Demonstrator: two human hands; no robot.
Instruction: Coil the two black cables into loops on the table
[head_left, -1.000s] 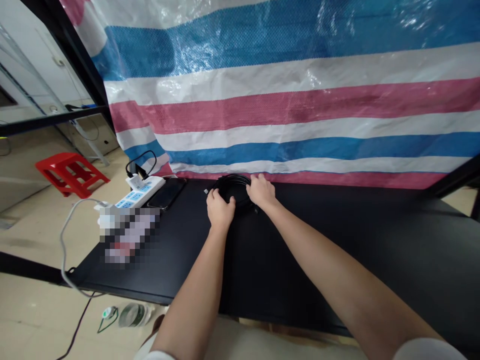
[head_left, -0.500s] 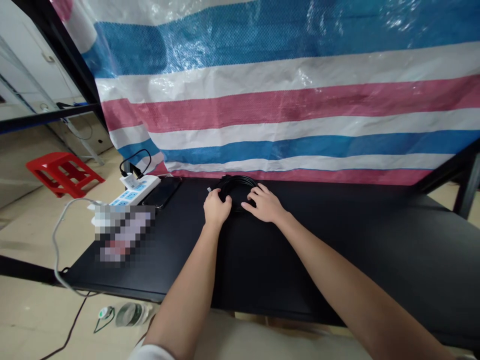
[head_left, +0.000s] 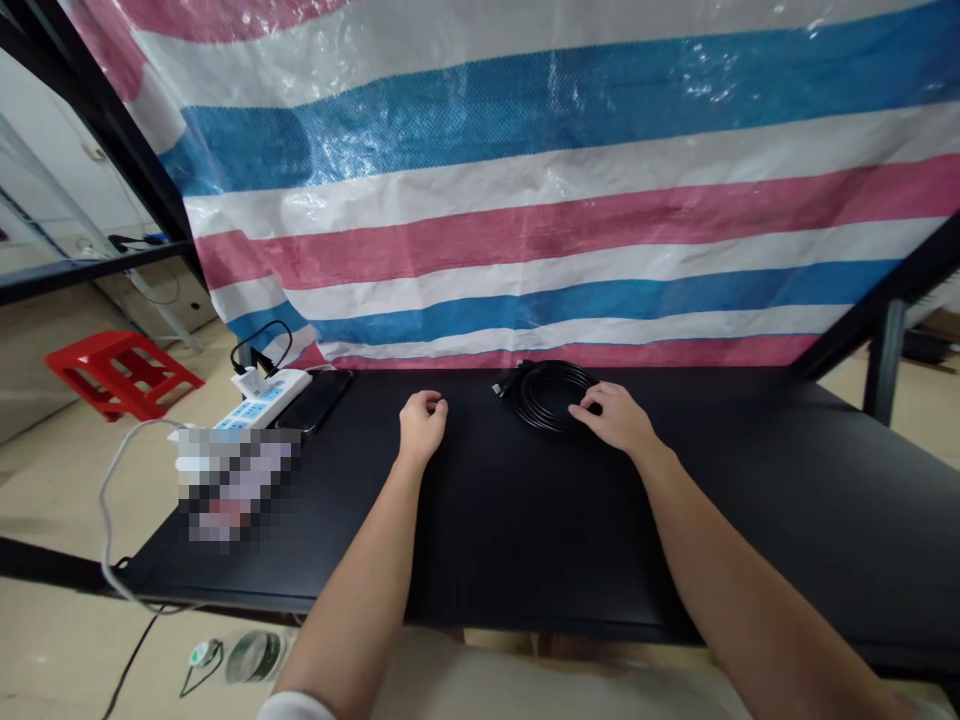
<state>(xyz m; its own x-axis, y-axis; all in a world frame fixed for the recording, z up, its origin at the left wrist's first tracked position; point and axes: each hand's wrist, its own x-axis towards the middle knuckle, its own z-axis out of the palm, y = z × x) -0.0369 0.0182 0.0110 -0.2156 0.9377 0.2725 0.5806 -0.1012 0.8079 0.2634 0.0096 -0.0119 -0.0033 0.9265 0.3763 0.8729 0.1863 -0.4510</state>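
Note:
A black cable (head_left: 531, 400) wound into a round coil lies at the back of the black table (head_left: 510, 540), close to the striped sheet. Its connector end, with a light metal tip, sticks out at the coil's upper left. My right hand (head_left: 616, 415) is at the coil's right edge, thumb and fingers closed on the loops. Left of the coil and apart from it, my left hand (head_left: 421, 428) is held low over the table. Its fingers are curled in towards the thumb, with nothing visible in them.
Behind the table hangs a striped plastic sheet (head_left: 525, 230). At the left are a white power strip (head_left: 259, 405) with plugs, a black phone (head_left: 315, 400) and a blurred-out item (head_left: 240, 490). A red stool (head_left: 120, 372) and a clear bottle (head_left: 255, 655) stand on the floor.
The coil has shifted right along the table with my right hand. My left hand has come off its left side, and its fingers have curled in. The view has shifted slightly.

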